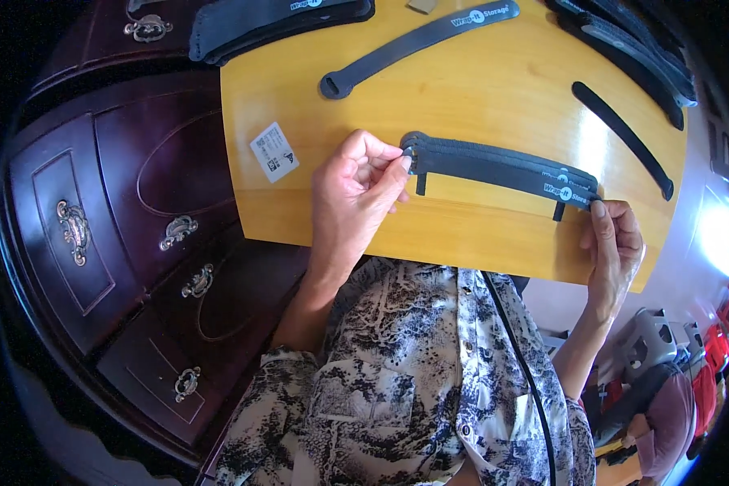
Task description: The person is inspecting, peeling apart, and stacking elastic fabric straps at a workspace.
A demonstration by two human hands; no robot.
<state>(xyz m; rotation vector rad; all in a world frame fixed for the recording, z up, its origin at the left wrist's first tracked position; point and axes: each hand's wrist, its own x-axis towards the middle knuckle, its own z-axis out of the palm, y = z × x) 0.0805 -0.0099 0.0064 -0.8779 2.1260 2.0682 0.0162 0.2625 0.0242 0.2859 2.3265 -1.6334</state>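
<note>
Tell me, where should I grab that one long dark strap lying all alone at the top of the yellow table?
Probably at the rounded loop end of the single strap. That end points toward the table's left edge with bare wood around it, so a pinch grip from the left, thumb on top, should fit. The strap lies flat and thin, so its middle offers little to hold.

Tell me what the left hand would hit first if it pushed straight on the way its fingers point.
The left hand pinches the left end of the stacked black straps, fingers pointing right along them. Going straight on, it would likely just slide along those straps toward the right hand at the other end; depth is unclear.
</note>
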